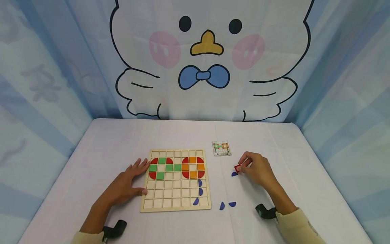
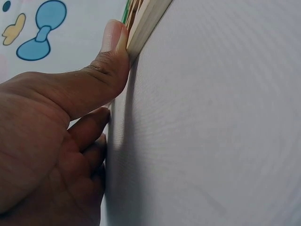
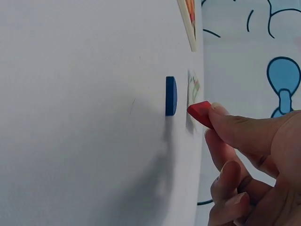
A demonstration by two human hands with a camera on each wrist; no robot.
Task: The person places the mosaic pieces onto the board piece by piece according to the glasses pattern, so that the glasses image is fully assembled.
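A wooden grid board [image 1: 168,203] lies on the table, with red, green and orange pieces in its upper rows. Along its right side are several blue half-round pieces [image 1: 200,191]. My left hand [image 1: 123,186] rests at the board's left edge, fingers extended; the thumb [image 2: 106,70] touches the wooden side in the left wrist view. To the right of the board, my right hand [image 1: 257,169] pinches a small red piece [image 3: 201,113] between thumb and fingertip. Its full outline is partly hidden by the fingers. Just below it on the table lies a blue half-round piece [image 3: 170,96].
A small pattern card [image 1: 221,148] lies flat beyond the board's upper right corner. Two more blue half-round pieces [image 1: 232,204] are on the white table [image 1: 182,230] right of the board's lower corner. A printed cartoon curtain [image 1: 207,101] hangs behind the table.
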